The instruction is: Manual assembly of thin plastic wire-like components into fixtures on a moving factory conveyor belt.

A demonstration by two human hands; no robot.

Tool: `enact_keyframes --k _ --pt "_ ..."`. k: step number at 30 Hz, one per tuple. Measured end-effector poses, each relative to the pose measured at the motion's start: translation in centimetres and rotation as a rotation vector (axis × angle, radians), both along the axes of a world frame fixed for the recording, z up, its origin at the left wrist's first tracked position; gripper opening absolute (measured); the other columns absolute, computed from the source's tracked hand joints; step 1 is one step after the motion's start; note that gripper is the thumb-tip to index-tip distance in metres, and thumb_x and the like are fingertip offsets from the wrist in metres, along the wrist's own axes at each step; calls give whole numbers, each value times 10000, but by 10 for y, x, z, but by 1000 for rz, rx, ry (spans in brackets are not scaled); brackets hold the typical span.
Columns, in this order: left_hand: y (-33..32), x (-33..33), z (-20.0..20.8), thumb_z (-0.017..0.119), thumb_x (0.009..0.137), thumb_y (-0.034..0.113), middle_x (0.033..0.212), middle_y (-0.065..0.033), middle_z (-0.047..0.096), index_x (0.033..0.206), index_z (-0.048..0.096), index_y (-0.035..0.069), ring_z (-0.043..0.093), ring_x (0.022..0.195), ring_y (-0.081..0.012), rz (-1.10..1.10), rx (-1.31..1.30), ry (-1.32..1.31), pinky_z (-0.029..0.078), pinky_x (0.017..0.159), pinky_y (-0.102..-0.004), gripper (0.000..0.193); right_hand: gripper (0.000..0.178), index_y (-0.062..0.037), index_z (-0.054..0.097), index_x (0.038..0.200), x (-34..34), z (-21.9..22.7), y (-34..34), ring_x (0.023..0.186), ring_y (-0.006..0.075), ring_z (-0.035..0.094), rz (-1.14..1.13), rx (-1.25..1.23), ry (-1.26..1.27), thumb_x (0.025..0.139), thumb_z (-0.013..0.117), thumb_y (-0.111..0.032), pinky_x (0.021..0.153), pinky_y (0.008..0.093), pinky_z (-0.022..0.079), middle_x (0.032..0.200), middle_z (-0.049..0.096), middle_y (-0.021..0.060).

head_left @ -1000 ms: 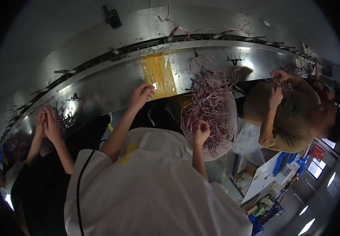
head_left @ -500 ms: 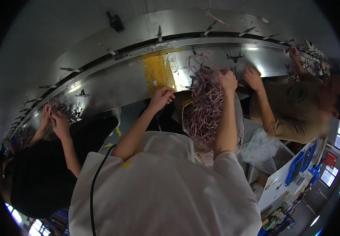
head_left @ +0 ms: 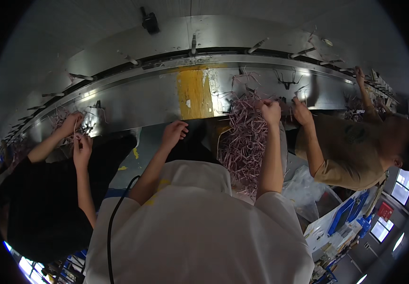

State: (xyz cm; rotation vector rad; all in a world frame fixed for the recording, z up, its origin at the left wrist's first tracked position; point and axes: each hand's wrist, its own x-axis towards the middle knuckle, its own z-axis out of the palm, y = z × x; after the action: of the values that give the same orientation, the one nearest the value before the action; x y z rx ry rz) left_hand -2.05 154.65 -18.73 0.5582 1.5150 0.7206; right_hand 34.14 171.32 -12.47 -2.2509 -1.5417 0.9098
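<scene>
A large heap of thin, pinkish bent pieces (head_left: 244,142) lies in front of me, against the metal ledge. My right hand (head_left: 269,111) is at the heap's upper right edge, fingers curled and pinched together. What its fingertips hold is hidden among the pink pieces. My left hand (head_left: 173,134) hovers just on my side of the ledge, below the yellow patch (head_left: 195,94). Its fingers are loosely bent and apart, with nothing visible in them. A few pink pieces (head_left: 246,78) stick up on the ledge beyond the heap.
Pegs (head_left: 257,45) stand in a row along the slot behind the metal ledge (head_left: 143,106). At left, a co-worker's hands (head_left: 75,130) handle pink pieces; at right, another's hand (head_left: 302,112) is close to my right hand. A clear plastic bag (head_left: 303,187) sits at lower right.
My right hand has come down onto the heap. The left one has drawn back toward me and leftward. A peg carrying a pink piece has shifted right; both co-workers' hands have moved.
</scene>
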Motion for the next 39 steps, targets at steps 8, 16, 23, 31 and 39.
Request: enact_keyframes --k 8,16,23,31,39 --pt "89 79 -44 613 968 271 1126 -87 655 1241 588 64 641 883 -149 -185 136 -93 543 746 -303 343 200 42 736 833 -14 -2 22 736 175 686 -44 94 638 816 668 -145 768 312 508 780 727 98" --pt "106 103 -43 714 869 289 1316 -171 550 1356 505 69 576 1199 -330 -717 530 530 509 965 -436 573 181 34 707 873 30 30 35 771 216 710 -172 -90 804 836 693 -143 838 310 529 815 728 119" --pt "127 99 -51 715 839 186 1321 -139 527 1323 527 90 578 1163 -363 -924 468 596 521 931 -459 528 147 10 731 827 23 71 26 783 190 693 -315 -91 942 847 702 -133 840 304 504 797 729 101" --pt "138 77 32 662 883 157 1205 -145 628 1250 585 80 634 1084 -317 -584 698 582 521 894 -415 383 119 21 745 845 20 118 21 803 151 671 -89 39 769 854 705 -91 816 300 496 821 726 90" --pt "186 123 82 559 998 210 930 -120 712 1145 639 51 706 823 -227 -597 592 86 539 738 -352 231 194 42 742 908 -33 111 50 825 118 631 92 -12 672 862 714 -145 792 252 469 847 714 74"
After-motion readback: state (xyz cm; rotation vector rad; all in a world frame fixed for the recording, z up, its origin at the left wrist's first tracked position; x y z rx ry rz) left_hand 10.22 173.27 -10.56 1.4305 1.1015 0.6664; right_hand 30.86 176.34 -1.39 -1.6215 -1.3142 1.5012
